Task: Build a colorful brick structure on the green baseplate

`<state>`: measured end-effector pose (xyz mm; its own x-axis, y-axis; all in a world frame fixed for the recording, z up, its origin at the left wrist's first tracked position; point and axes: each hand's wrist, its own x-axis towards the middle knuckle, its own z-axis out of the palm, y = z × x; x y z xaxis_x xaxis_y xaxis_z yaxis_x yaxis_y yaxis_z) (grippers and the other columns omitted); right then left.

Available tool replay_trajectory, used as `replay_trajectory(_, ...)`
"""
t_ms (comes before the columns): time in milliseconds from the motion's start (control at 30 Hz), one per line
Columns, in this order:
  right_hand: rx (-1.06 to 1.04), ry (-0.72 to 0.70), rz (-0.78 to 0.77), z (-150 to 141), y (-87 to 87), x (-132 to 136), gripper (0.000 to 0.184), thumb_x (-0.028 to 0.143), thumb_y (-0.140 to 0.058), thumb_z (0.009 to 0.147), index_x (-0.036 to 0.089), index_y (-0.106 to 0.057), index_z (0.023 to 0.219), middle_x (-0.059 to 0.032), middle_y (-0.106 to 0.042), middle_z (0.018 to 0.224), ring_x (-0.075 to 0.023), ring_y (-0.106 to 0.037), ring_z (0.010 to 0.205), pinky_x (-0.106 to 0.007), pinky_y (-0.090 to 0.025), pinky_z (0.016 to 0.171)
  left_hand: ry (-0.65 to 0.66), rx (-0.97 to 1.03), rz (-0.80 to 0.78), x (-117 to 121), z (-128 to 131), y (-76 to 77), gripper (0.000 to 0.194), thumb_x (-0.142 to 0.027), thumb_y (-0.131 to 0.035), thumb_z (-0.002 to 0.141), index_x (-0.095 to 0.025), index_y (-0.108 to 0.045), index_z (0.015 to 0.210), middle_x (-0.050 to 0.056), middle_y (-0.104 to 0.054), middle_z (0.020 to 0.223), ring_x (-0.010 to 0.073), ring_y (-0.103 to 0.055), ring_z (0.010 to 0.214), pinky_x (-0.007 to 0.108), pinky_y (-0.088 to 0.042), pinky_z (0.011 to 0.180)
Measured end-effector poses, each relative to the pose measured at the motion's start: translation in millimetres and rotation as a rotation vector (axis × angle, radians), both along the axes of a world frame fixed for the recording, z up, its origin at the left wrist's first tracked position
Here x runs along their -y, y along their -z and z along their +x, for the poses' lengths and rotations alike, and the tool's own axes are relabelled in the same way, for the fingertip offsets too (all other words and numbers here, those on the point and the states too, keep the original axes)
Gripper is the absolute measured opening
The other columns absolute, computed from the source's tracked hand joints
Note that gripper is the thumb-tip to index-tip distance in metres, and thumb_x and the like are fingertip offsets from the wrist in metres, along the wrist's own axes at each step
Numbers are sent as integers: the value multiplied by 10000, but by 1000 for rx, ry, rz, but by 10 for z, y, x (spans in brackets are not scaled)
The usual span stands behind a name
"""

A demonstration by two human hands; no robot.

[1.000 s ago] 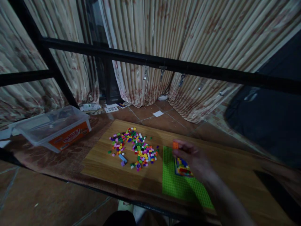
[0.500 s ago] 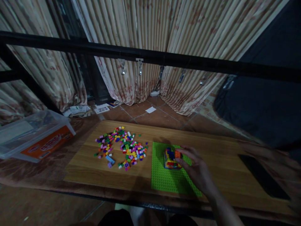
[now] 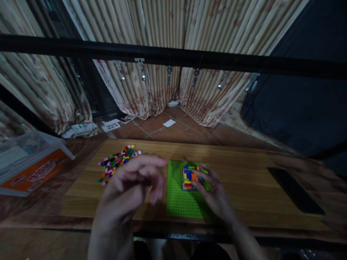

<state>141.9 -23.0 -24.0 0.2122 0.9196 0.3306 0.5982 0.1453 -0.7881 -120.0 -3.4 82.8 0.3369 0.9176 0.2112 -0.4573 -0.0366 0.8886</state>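
Observation:
A small block-shaped build of toy building bricks [image 3: 187, 179], in blue, yellow, red and other colours, sits on the green baseplate [image 3: 180, 207]. At its right side, my right hand [image 3: 214, 189] has thumb and fingertips around an orange brick [image 3: 194, 177] on top of the build. Whether the brick is fully pressed down I cannot tell. My left hand [image 3: 130, 189] is raised close to the camera, left of the baseplate, with fingers loosely bent and apart and nothing in them. It hides much of the pile of loose bricks [image 3: 116, 160].
A wooden board [image 3: 244, 180] carries the bricks and baseplate. On its right lies a flat black object [image 3: 295, 189]. A clear plastic box [image 3: 35, 162] with an orange label stands at the left. A black bar [image 3: 162, 54] with hanging clips crosses in front of the curtains.
My right hand has brought the orange brick down onto the top of the build. My left hand has come into view at the lower left. The view has shifted to the right.

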Motion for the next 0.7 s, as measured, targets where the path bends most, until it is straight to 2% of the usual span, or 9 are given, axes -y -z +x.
replay_trajectory(33, -15, 8, -7, -2, -5, 0, 318, 417, -647, 810, 357, -675, 1121, -33, -478, 1392, -272, -429, 1289, -516, -348, 1063, -19, -48, -31, -179, 137, -5, 365, -419, -711, 723, -155, -693, 975, 17, -630, 687, 125, -555, 612, 239, -445, 576)
replay_trajectory(100, -46, 14, -20, 1, -24, 4, 333, 405, -642, 812, 352, -664, 1141, -36, -480, 1392, -268, -430, 1290, -512, -346, 1067, -109, -196, -118, -455, 383, 83, 316, -354, -708, 727, -149, -694, 967, 14, -631, 687, 110, -532, 592, 226, -420, 562)
replay_trajectory(200, -89, 9, -43, 6, -64, 21, 359, 403, -653, 801, 340, -657, 1155, -42, -492, 1382, -263, -439, 1286, -496, -345, 1069, -241, -456, -168, -615, 641, 384, 274, -333, -705, 711, -141, -696, 905, 31, -665, 766, 141, -583, 694, 255, -458, 653)
replay_trajectory(300, -168, 45, -24, 3, -87, 38, 362, 400, -662, 795, 314, -659, 1147, -53, -540, 1331, -250, -472, 1259, -472, -348, 1069, -304, -601, -102, -580, 788, 668, 347, -311, -710, 697, -152, -682, 1004, 83, -690, 978, 208, -623, 902, 330, -472, 812)
replay_trajectory(367, -241, 73, -2, -4, -79, 40, 357, 391, -657, 799, 298, -656, 1143, -59, -566, 1295, -241, -497, 1232, -459, -363, 1057, -304, -647, -51, -534, 857, 773, 420, -300, -723, 690, -171, -660, 1084, 103, -666, 1117, 245, -598, 1051, 365, -450, 899)
replay_trajectory(533, -427, 191, 26, -34, 45, 18, 332, 383, -621, 817, 257, -658, 1122, -73, -621, 1229, -239, -560, 1144, -455, -415, 998, -281, -699, -10, -476, 1020, 873, 456, -338, -722, 705, -195, -645, 1131, 103, -635, 1209, 260, -579, 1111, 398, -429, 961)
replay_trajectory(700, -489, 319, 53, -58, 227, 21, 288, 369, -603, 818, 208, -689, 1041, -84, -690, 1086, -233, -616, 1028, -449, -442, 957, -263, -665, -2, -432, 1174, 927, 498, -358, -749, 678, -192, -640, 1135, 99, -650, 1163, 246, -581, 1108, 379, -428, 979)
